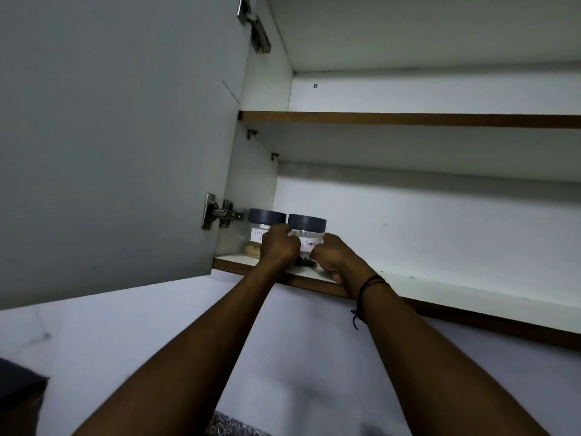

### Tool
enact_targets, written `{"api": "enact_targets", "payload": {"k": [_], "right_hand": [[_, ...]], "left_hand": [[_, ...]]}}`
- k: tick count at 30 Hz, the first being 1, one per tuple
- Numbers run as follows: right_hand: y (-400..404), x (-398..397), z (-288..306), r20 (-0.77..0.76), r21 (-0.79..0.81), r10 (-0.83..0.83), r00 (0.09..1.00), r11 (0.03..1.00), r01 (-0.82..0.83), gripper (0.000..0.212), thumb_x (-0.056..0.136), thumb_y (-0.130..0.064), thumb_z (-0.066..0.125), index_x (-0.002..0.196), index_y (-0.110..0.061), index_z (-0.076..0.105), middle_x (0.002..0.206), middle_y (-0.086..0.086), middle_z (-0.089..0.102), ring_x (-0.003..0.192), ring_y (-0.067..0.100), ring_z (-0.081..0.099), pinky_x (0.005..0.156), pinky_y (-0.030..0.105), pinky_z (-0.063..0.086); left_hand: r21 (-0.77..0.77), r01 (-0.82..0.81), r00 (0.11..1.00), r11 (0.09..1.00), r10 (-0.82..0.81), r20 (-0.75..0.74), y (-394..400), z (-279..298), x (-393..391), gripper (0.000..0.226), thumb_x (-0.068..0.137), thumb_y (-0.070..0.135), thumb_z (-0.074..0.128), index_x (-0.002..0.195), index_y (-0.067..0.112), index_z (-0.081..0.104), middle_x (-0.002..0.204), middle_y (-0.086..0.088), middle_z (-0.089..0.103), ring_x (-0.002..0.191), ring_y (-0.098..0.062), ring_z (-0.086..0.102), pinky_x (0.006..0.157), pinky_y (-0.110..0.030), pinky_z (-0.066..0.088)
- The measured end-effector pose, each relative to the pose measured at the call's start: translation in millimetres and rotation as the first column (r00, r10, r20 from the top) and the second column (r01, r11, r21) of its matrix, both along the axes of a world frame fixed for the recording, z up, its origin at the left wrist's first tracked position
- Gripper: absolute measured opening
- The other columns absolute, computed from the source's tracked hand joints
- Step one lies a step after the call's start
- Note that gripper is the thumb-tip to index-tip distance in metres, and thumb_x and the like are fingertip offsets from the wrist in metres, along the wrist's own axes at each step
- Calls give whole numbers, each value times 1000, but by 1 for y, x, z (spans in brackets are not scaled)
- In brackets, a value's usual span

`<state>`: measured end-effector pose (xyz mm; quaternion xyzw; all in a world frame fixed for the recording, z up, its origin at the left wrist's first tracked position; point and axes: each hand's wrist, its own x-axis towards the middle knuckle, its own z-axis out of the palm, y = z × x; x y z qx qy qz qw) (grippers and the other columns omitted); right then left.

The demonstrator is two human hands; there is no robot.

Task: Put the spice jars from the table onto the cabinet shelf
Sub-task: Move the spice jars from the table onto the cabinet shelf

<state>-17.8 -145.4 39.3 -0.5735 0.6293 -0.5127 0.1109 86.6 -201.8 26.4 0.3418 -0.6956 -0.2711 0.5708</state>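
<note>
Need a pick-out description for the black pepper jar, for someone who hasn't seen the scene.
Find the open cabinet's bottom shelf, left end near the door hinge, where two grey-lidded jars stand side by side. The black pepper jar is the right one, between both hands; it holds dark contents, while its neighbour holds something pale.

Both forearms were bare, no sleeves in view. The right wrist wore a thin dark cord bracelet [371,284], with what looked like a second bluish thread [358,317] dangling a knotted end. The left wrist was unadorned.
</note>
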Motion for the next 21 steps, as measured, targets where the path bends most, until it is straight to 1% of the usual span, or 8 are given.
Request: {"api": "enact_targets", "payload": {"k": [2, 4, 7, 11, 13, 15, 18, 21], "right_hand": [[5, 2, 0, -11, -8, -46, 999, 999, 46, 16, 81, 7, 59, 88, -5, 67, 99, 21, 70, 83, 26, 63, 72, 30, 49], [12, 5, 1, -123, -19, -127, 984, 992, 126, 15, 82, 1, 58, 77, -13, 59, 86, 8, 64, 79, 22, 58, 61, 22, 42], [30, 13, -7, -281, -175, -246, 928, 964, 203, 9, 84, -9, 57, 90, -14, 61, 85, -1, 57, 81, 17, 53, 50, 9, 33], [67, 28, -44, -212, -490, -290, 933, 858, 155, 30, 88, -9, 56, 116, -10, 66, 108, 2, 70, 94, 10, 60, 75, -2, 36], [84, 35, -75, -191, -553, -263, 946, 825, 118, 34, 90, -8, 55, 122, -8, 64, 116, 5, 70, 104, 13, 63, 90, 15, 46], [97, 38, -112, -187, -537, -244, 952, 836, 109, 34, 92, -11, 56, 124, -9, 63, 118, 4, 69, 106, 11, 63, 92, 17, 49], [105, 40, -169, -146, -407, -216, 965, 903, 141, 32, 93, -16, 57, 124, -14, 63, 118, -3, 67, 102, 3, 61, 85, 3, 44], [107, 45, -235, -87, -264, -200, 976, 949, 171, 24, 92, -16, 56, 115, -18, 66, 109, -5, 70, 96, 5, 64, 86, 18, 52]], "left_hand": [[-18, -11, 1000, 1000, 11, 4, 4, -2, 1, 22, 88, 4, 48, 97, 6, 69, 99, -12, 68, 83, -23, 56, 66, -23, 36], [-64, -21, 1000, 998, 21, -3, 12, -4, 6, 24, 89, 5, 49, 102, 3, 70, 103, -11, 71, 85, -22, 58, 70, -26, 41], [-204, 36, 992, 978, -60, -111, 30, -19, 16, 23, 93, 7, 52, 105, 4, 71, 102, -11, 73, 94, -24, 66, 80, -34, 53], [-389, 60, 971, 919, -144, -192, 62, -67, 34, 24, 96, 14, 55, 114, 15, 72, 106, 7, 72, 96, 1, 64, 81, -10, 47], [-391, 84, 964, 916, -174, -202, 74, -94, 38, 24, 97, 15, 56, 115, 17, 73, 107, 12, 73, 99, 3, 65, 81, -9, 48], [-333, 121, 962, 935, -193, -192, 83, -126, 41, 24, 98, 18, 56, 115, 18, 73, 108, 10, 74, 100, 2, 65, 82, -9, 48], [-217, 187, 963, 958, -223, -153, 92, -179, 39, 24, 99, 20, 55, 115, 18, 73, 110, 9, 74, 103, 2, 65, 84, -8, 47], [-118, 282, 952, 952, -293, -88, 102, -237, 36, 25, 99, 13, 52, 109, 18, 74, 103, 8, 76, 98, -3, 69, 84, -14, 50]]}}
